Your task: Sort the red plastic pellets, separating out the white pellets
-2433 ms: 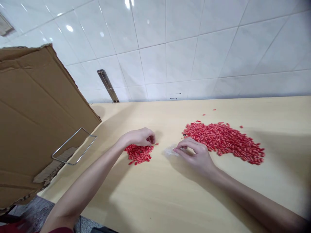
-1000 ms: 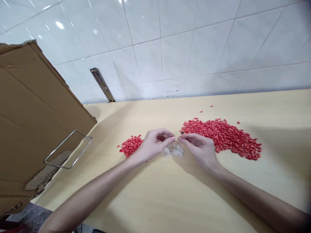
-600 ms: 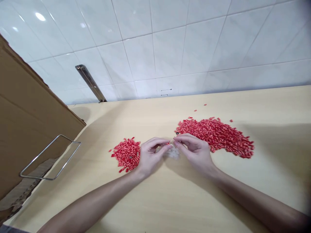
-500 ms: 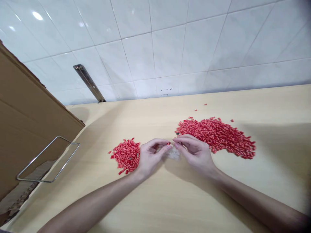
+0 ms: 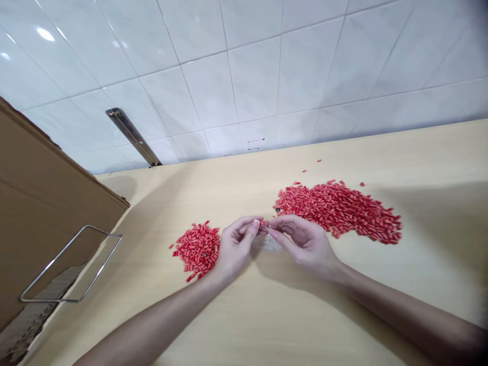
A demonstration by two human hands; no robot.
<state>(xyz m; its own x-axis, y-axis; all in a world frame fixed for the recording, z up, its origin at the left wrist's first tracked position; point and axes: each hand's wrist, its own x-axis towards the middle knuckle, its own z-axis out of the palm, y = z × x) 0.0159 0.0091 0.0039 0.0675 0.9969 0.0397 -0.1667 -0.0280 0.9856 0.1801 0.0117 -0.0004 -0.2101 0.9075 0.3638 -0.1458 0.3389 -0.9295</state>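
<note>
My left hand (image 5: 235,250) pinches a small red plastic tube piece (image 5: 261,223) between thumb and forefinger. Close against it, my right hand (image 5: 308,246) has its thumb and forefinger pressed together at the tube piece's right side; whatever they hold is too small to make out. Under the fingertips lies a little heap of whitish, translucent bits (image 5: 270,243), partly covered by the hands. A small pile of red tube pieces (image 5: 195,248) sits beside my left wrist. Beyond my right hand spreads a larger pile of red pieces (image 5: 339,209).
A bent metal wire frame (image 5: 99,272) stands at the left by a cardboard box (image 5: 49,183). A metal bar (image 5: 133,136) leans at the tiled wall (image 5: 251,81). A small dark round thing (image 5: 278,210) lies at the large pile's left edge, on the pale wooden table (image 5: 229,325).
My fingertips have come closer together, and the red tube piece now sits between both hands. The view has tilted and shifted slightly. The piles look the same.
</note>
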